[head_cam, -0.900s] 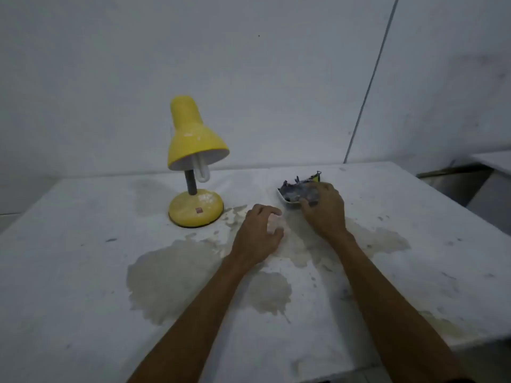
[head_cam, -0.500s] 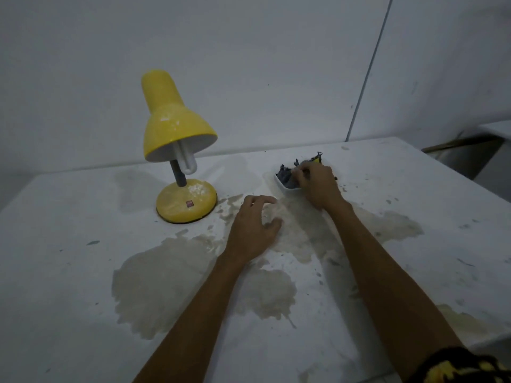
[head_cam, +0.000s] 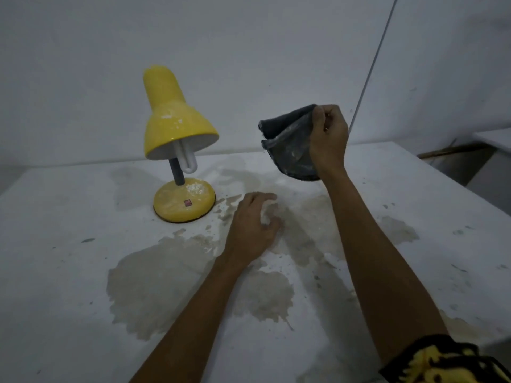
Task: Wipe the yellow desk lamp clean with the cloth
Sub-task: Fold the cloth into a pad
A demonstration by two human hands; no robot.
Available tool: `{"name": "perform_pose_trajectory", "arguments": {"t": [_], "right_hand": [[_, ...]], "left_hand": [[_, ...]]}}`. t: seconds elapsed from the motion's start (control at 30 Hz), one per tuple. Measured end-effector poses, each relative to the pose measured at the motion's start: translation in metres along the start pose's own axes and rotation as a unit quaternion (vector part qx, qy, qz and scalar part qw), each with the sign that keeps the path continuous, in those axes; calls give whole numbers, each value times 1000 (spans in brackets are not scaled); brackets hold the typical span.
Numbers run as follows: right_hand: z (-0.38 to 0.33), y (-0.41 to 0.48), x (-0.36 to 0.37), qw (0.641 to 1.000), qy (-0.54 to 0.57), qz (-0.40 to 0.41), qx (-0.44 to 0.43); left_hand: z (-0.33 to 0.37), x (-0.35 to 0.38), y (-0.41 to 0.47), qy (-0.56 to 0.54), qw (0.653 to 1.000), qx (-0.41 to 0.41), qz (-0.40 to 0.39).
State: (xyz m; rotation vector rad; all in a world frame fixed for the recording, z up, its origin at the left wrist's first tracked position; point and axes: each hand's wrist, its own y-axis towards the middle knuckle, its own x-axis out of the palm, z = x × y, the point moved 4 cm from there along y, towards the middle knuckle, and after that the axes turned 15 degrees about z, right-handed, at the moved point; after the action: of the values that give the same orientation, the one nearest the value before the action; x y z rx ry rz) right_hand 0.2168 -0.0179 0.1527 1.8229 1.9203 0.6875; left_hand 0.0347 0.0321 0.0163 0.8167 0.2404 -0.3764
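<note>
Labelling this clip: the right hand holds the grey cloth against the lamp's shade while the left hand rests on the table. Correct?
Not quite: the head view shows the right hand holding the grey cloth in the air, apart from the lamp's shade. The left hand does rest on the table.

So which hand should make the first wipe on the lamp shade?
Right. The right hand pinches the cloth in the air beside the lamp; the left hand is down on the table, without it.
</note>
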Motion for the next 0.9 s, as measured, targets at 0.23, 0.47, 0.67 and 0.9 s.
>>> {"name": "perform_pose_trajectory", "arguments": {"t": [0.23,0.47,0.67,0.9], "right_hand": [[-59,-17,-8,991,122,-46,-23],[-122,-35,-9,964,199,-169,-58],[-169,-56,0,932,207,-266,-132],[-156,-76,31,963,194,-178,-60]], "left_hand": [[52,-40,28,-46,980,72,182],[105,-93,38,-107,944,38,310],[127,-148,70,-134,981,27,140],[104,-181,87,-23,997,35,60]]}}
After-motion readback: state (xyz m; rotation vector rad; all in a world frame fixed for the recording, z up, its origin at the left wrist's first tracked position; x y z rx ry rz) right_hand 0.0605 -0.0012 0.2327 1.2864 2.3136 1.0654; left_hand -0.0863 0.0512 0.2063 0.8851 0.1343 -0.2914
